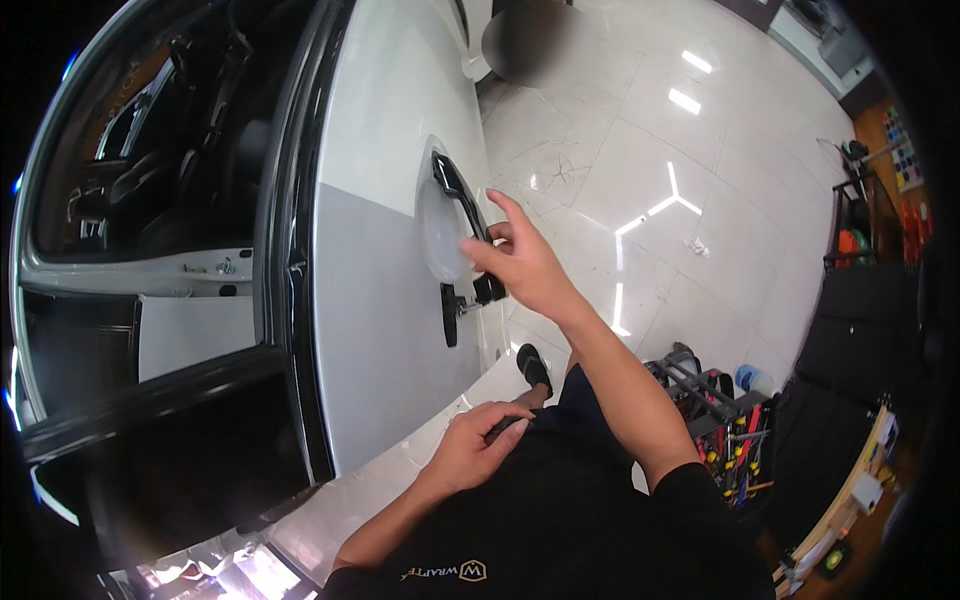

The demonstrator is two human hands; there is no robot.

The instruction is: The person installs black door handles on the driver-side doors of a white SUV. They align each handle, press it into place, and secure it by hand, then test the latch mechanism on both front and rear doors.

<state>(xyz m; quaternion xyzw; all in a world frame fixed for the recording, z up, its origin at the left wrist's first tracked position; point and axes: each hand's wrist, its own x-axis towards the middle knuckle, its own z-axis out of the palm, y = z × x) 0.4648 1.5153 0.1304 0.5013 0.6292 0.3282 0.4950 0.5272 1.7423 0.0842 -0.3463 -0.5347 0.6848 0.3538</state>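
A black car door handle (462,190) stands out from the door (380,290) at its lower end, where a metal stem shows near a black base piece (449,318). My right hand (525,258) is at the handle, with thumb and index finger spread apart. Its other fingers curl close beside the handle; how firmly they touch it is unclear. A shallow recess (440,228) lies behind the handle. At my waist, my left hand (478,440) is closed around a small dark object, mostly hidden by the fingers.
The door's upper part is white, its lower part grey. A car window (150,130) is on the left. Shiny pale floor tiles (590,150) spread beyond the door. A tool rack (735,440) and a blue-labelled container (752,379) stand at my right, near black panels (850,340).
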